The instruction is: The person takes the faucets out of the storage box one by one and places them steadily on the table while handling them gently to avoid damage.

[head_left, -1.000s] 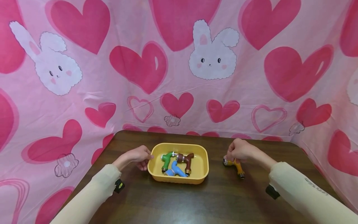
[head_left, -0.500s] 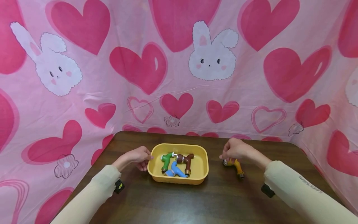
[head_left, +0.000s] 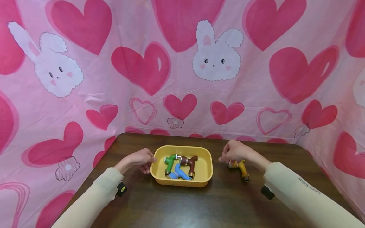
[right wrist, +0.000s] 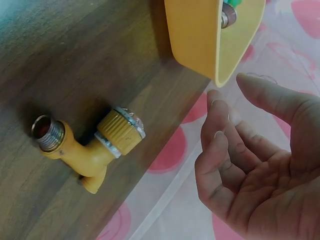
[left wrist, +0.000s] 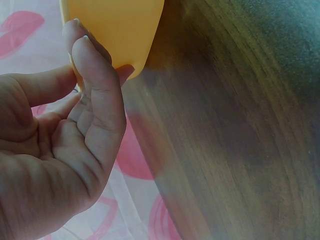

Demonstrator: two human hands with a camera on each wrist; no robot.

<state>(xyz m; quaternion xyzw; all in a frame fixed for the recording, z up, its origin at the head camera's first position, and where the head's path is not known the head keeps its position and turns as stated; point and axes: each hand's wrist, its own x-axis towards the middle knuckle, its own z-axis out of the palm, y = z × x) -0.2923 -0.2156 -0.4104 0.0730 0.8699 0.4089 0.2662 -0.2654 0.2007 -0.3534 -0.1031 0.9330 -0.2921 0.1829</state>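
A yellow tray (head_left: 182, 182) on the table holds a green tap (head_left: 169, 165), a brown tap (head_left: 192, 166) and a blue tap (head_left: 181, 172). My left hand (head_left: 141, 160) pinches the tray's left rim; in the left wrist view the thumb and fingers of that hand (left wrist: 65, 130) meet at the tray wall (left wrist: 120, 30). My right hand (head_left: 238, 151) is raised right of the tray, holding nothing, fingers loosely bent. Below it lies a yellow tap (head_left: 243, 169). In the right wrist view this tap (right wrist: 87, 155) lies apart from the hand (right wrist: 260, 160).
The brown wooden table (head_left: 182, 209) stands against a pink cloth (head_left: 182, 79) printed with hearts and rabbits. The cloth also hangs at both sides of the table.
My right hand has moved left, away from above the yellow tap toward the tray. The left hand, the tray and the taps have stayed in place.
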